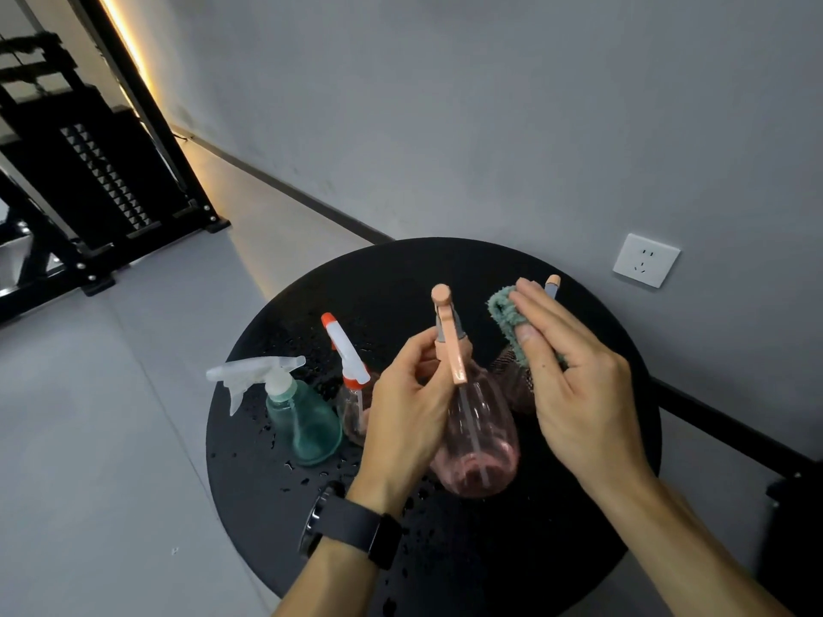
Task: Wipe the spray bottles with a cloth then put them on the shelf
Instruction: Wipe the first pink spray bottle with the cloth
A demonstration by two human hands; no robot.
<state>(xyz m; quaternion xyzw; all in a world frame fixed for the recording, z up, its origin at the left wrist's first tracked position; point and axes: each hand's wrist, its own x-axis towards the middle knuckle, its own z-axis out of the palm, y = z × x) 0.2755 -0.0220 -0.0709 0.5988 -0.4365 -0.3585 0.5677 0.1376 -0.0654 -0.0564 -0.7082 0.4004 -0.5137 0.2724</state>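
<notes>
Water drops dot the black worktop [445, 269], so the pink bottle [478, 438] gripped at its neck by the left hand [401, 411] could slip while the right hand [574, 385] pinches the green cloth [503, 313].

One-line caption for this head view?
Left hand holds pink spray bottle; right hand grips green cloth above wet black table.

We find open counter [401, 278] along the far edge and at the near edge beneath our wrists. Toward the left edge the green bottle [303, 420] and the orange-nozzled bottle [352, 376] stand close together, and water droplets [285, 438] speckle the surface around them.
</notes>
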